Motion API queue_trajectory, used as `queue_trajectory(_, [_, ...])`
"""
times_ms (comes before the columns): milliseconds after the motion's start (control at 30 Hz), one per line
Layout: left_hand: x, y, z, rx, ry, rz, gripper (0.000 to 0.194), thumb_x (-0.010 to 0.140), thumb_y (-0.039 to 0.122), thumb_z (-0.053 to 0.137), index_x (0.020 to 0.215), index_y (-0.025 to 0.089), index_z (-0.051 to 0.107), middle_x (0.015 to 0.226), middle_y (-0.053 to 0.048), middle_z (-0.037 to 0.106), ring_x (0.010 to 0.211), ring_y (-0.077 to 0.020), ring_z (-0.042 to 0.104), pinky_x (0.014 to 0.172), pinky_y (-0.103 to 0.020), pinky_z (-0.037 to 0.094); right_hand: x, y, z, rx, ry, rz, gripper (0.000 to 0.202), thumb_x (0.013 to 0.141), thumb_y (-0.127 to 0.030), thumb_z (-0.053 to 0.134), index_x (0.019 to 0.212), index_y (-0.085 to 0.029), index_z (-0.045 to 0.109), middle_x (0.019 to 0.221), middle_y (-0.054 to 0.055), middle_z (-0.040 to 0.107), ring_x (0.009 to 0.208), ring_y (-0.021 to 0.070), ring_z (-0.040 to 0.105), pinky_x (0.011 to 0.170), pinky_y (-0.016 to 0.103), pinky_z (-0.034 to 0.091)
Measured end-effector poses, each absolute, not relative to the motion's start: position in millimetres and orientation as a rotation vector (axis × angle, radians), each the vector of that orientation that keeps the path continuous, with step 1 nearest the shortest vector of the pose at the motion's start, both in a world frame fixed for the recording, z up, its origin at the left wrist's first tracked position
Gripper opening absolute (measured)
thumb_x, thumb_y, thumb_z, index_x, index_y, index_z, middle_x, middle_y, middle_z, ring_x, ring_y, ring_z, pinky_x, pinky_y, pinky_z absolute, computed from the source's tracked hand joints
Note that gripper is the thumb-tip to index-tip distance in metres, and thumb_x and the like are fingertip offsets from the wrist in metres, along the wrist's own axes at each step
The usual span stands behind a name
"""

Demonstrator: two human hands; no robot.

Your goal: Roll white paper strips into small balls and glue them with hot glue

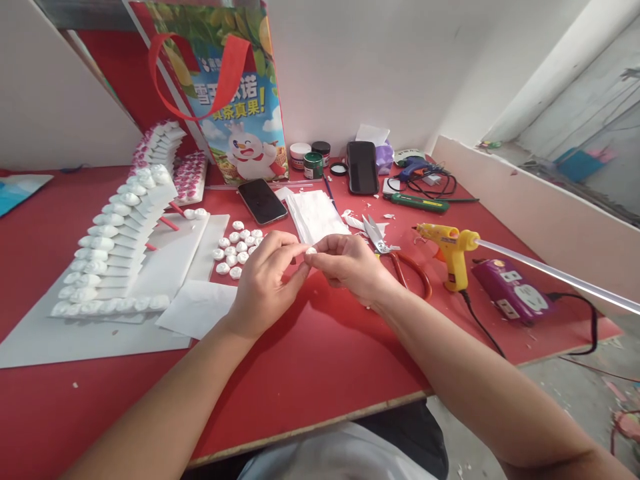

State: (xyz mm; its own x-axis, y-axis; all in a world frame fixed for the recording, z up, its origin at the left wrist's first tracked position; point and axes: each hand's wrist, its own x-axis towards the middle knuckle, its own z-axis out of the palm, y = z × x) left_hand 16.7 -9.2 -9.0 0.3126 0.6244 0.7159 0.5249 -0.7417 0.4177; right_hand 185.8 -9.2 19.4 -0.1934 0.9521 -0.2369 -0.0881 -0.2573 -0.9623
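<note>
Between my fingertips, over the middle of the red table, is a small white rolled rosette (pixel 311 251) that looks like paper. My left hand (pixel 265 283) pinches it from one side, and my right hand (pixel 350 263) from the other; the fingers cover most of it. Just left of my left hand lie several finished white rosettes (pixel 231 251). Behind my hands is a stack of white paper pieces (pixel 316 215). Farther left stands a stepped, curved white model (pixel 125 257) edged with rows of the same rosettes, on white board.
Orange-handled scissors (pixel 383 247), a yellow glue gun (pixel 453 250) with a long clear stick, and a purple box (pixel 515 290) with a cord are on the right. Phones (pixel 263 201), paint jars (pixel 313 165), a green cutter (pixel 419 203) and a gift bag (pixel 245 100) stand or lie behind.
</note>
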Motion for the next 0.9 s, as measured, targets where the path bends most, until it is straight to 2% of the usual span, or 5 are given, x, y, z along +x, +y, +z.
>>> queue_trajectory(167, [19.1,-11.6,-5.6,2.371,1.100,1.421,0.010,0.095,0.020,0.060,0.102,0.021,0.067,0.093,-0.005,0.064,0.081,-0.0167,0.061,0.074,-0.032,0.052,189.0,-9.1,21.5,-1.164,-1.117,1.660,0.036,0.060,-0.035,0.090,0.068,-0.016,0.061,0.050,-0.009,0.043,0.044,0.0038,0.032,0.042,0.021,0.023])
queue_trajectory(367, [15.9,-8.1,-10.6,2.046,1.058,1.435,0.009,0.093,0.026,0.067,0.101,0.023,0.069,0.094,-0.004,0.062,0.079,-0.0152,0.058,0.076,-0.032,0.052,199.2,-3.2,27.7,-1.106,-0.979,1.830,0.046,0.068,-0.054,0.087,0.076,-0.014,0.068,0.068,0.000,0.059,0.050,0.0051,0.039,0.042,0.021,0.027])
queue_trajectory(533, [13.5,-6.0,-12.6,1.990,1.063,1.379,0.012,0.093,0.032,0.068,0.100,0.023,0.070,0.095,-0.004,0.064,0.082,-0.0166,0.060,0.079,-0.033,0.053,199.6,-1.5,26.3,-1.121,-0.951,1.862,0.047,0.064,-0.053,0.089,0.079,-0.014,0.068,0.074,0.001,0.063,0.052,0.0062,0.044,0.041,0.021,0.028])
queue_trajectory(733, [15.9,-10.1,-7.6,2.136,1.049,1.282,0.010,0.093,0.022,0.064,0.101,0.021,0.070,0.093,-0.005,0.064,0.083,-0.0173,0.061,0.077,-0.031,0.052,194.3,-3.2,17.1,-1.130,-1.098,1.780,0.045,0.058,-0.047,0.094,0.067,-0.015,0.063,0.050,-0.007,0.047,0.046,0.0047,0.036,0.041,0.020,0.024])
queue_trajectory(900, [13.9,-10.2,-1.2,2.236,1.095,1.235,0.012,0.093,0.021,0.060,0.098,0.020,0.070,0.090,-0.005,0.067,0.085,-0.0186,0.064,0.079,-0.032,0.053,198.8,1.1,14.0,-1.161,-1.214,1.695,0.045,0.059,-0.047,0.093,0.064,-0.014,0.064,0.048,-0.005,0.050,0.043,0.0053,0.041,0.040,0.021,0.028])
